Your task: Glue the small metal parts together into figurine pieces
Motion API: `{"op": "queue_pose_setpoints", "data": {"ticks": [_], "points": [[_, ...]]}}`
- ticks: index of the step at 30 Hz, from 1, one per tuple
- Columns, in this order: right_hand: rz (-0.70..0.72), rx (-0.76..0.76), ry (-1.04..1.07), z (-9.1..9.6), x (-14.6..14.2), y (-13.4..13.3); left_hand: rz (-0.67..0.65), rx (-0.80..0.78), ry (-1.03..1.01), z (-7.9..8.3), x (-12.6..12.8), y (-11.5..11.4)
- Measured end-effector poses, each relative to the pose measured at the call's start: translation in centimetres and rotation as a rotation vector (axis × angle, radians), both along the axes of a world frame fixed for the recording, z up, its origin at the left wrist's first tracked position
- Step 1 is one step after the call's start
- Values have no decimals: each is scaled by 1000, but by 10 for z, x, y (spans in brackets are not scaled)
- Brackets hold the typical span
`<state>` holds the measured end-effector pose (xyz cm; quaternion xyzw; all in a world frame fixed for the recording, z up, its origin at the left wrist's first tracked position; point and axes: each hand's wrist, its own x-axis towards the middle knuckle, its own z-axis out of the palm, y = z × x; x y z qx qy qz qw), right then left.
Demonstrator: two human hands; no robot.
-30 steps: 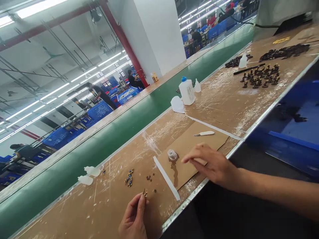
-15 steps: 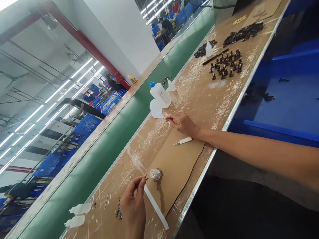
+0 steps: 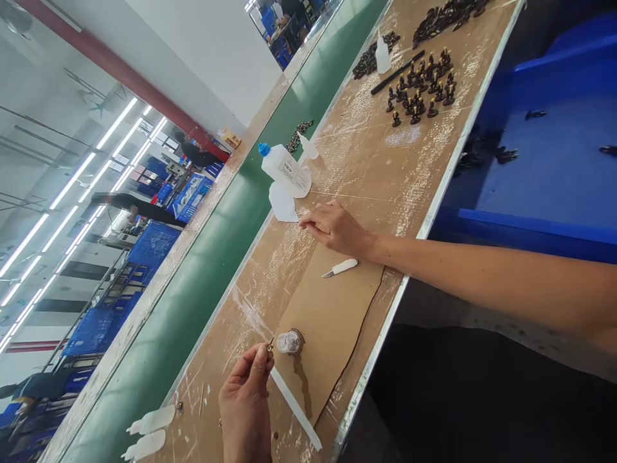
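Observation:
My left hand point(image 3: 247, 402) pinches a tiny dark and gold piece point(image 3: 270, 346) between thumb and forefinger. Just beside that piece stands a small clear cup or jar point(image 3: 289, 342) with whitish contents, on a brown cardboard sheet point(image 3: 332, 321). Farther up the bench, my right hand point(image 3: 337, 228) has its fingers closed together, their tips at the edge of a cut white plastic container point(image 3: 283, 202). Whatever those fingers hold is too small to make out. A white-handled craft knife point(image 3: 343, 267) lies on the cardboard below my right hand.
Behind the container stands a white bottle with a blue cap point(image 3: 286, 170), near a small nozzle bottle point(image 3: 307, 148). Several dark figurines point(image 3: 424, 87) stand farther along. Two squeeze bottles point(image 3: 152, 421) lie at lower left. A green conveyor belt point(image 3: 193, 308) runs alongside; blue bins point(image 3: 569, 161) sit right.
The view has shifted, so the bench appears farther left. My left hand has turned slightly, showing the pinched piece more plainly, and now covers the small bluish pieces beside it. My right hand stays by the container.

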<state>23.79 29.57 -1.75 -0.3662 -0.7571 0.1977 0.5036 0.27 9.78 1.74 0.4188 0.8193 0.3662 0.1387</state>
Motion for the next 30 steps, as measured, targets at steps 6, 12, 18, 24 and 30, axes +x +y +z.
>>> {"op": "queue_pose_setpoints", "data": {"ticks": [6,12,18,24,30], "points": [[7,28,1,1,2,-1,52,-118,56,7,9,0],[15,62,30,-4,0,3,-91,-122,327,6,17,5],[-22,125,93,-10,-3,7,-147,-134,481,6,15,8],[-30,170,122,-12,-4,9,-183,-139,563,5,16,10],[-35,188,136,-11,-3,8,-187,-142,520,4,17,11]]}}
